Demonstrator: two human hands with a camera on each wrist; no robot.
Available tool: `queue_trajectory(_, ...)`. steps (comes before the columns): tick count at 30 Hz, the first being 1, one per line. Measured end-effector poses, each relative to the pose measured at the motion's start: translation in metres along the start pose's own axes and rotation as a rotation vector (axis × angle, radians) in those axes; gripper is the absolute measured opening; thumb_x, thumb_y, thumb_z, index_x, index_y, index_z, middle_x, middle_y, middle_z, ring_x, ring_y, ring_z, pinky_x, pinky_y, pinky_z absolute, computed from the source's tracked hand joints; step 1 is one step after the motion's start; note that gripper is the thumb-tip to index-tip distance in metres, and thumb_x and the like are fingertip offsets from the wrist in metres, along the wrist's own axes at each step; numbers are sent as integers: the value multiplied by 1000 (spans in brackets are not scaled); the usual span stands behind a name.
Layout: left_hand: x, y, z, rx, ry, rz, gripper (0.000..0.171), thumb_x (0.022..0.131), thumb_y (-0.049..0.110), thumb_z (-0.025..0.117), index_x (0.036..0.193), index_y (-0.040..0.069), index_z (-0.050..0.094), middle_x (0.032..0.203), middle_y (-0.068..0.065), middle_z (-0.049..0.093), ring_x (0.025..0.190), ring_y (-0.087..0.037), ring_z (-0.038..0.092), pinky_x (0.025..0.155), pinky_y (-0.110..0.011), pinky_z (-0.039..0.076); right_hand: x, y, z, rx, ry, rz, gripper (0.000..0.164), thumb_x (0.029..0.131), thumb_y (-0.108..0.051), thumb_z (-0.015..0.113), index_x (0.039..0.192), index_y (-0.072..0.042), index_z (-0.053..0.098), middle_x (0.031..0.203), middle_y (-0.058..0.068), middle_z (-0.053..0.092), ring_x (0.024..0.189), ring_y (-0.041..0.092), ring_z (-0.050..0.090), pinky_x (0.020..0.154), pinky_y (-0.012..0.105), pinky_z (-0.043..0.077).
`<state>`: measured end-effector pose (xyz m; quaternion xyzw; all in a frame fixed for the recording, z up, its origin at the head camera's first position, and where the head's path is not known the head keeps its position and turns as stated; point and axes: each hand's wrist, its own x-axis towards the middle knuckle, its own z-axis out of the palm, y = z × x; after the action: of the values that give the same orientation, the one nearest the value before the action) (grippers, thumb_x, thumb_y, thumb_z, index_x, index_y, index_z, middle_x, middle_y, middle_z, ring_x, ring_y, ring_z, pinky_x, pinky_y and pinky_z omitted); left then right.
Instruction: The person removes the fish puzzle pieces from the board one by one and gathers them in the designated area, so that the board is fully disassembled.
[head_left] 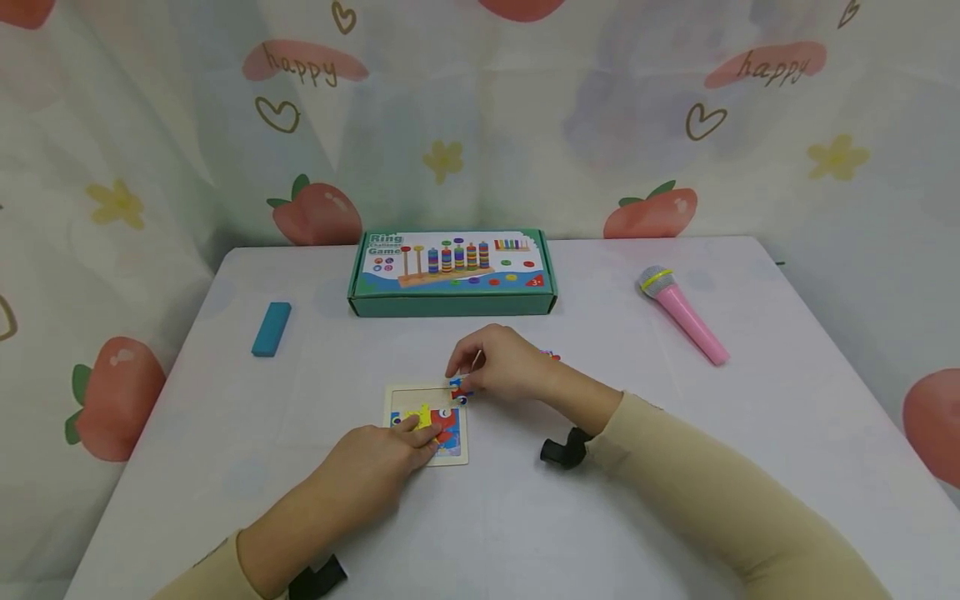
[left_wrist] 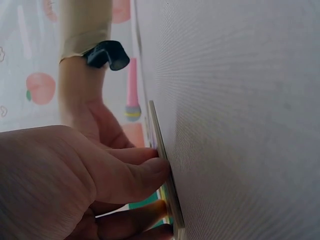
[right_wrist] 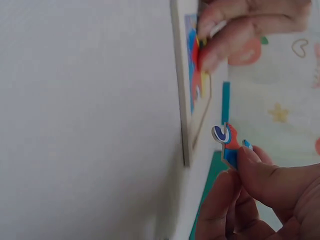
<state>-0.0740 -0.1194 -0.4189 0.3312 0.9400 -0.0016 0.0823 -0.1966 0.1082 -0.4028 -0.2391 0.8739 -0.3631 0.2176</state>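
A square wooden puzzle tray point(head_left: 463, 455) lies on the table, with yellow, red and blue puzzle pieces point(head_left: 447, 434) filling its near part. Bare wood shows along its far side. My left hand point(head_left: 375, 462) rests over the tray, extended fingers pressing on the pieces; in the left wrist view its thumb point(left_wrist: 155, 167) is at the tray's edge. Between thumb and fingers, my right hand point(head_left: 506, 362) pinches a small red and blue puzzle piece point(right_wrist: 231, 146) with a knobbed edge. That piece is above the tray's far right corner.
Behind the tray stands a green ring game box point(head_left: 452, 305). A blue block point(head_left: 271, 330) lies to the left, a pink toy microphone point(head_left: 693, 321) to the right. Past the right hand, a small red and purple thing point(head_left: 553, 356) is mostly hidden. Black straps hang at both wrists.
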Motion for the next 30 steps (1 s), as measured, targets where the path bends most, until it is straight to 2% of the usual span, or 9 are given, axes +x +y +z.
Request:
queue_trajectory(7, 2, 0, -2, 5, -40, -14, 45, 97, 15, 77, 142, 24, 73, 152, 9, 67, 141, -22, 65, 94, -43, 66, -19, 25, -41, -13, 53, 83, 13, 94, -8, 81, 102, -17, 84, 92, 4, 70, 88, 22, 65, 72, 30, 58)
queue_trajectory(17, 0, 0, -2, -28, -49, -16, 46, 96, 15, 79, 141, 22, 74, 152, 8, 67, 143, -21, 64, 96, -43, 65, -51, 74, -89, -38, 102, 238, 14, 96, -10, 80, 108, -11, 84, 96, 9, 68, 91, 23, 63, 72, 27, 57)
queue_trajectory(23, 0, 1, -2, -17, -44, -9, 46, 96, 17, 80, 141, 23, 73, 151, 7, 67, 142, -21, 65, 96, -43, 65, -64, 97, -104, -56, 95, 307, 13, 96, -12, 80, 109, -11, 84, 92, 6, 68, 87, 21, 63, 71, 27, 56)
queue_trajectory(30, 0, 0, -1, -20, -39, -14, 45, 97, 17, 79, 141, 23, 74, 151, 8, 67, 142, -21, 64, 95, -43, 66, -65, 110, -106, -79, 83, 322, 13, 95, -10, 80, 108, -10, 84, 92, 5, 70, 88, 20, 61, 69, 26, 55)
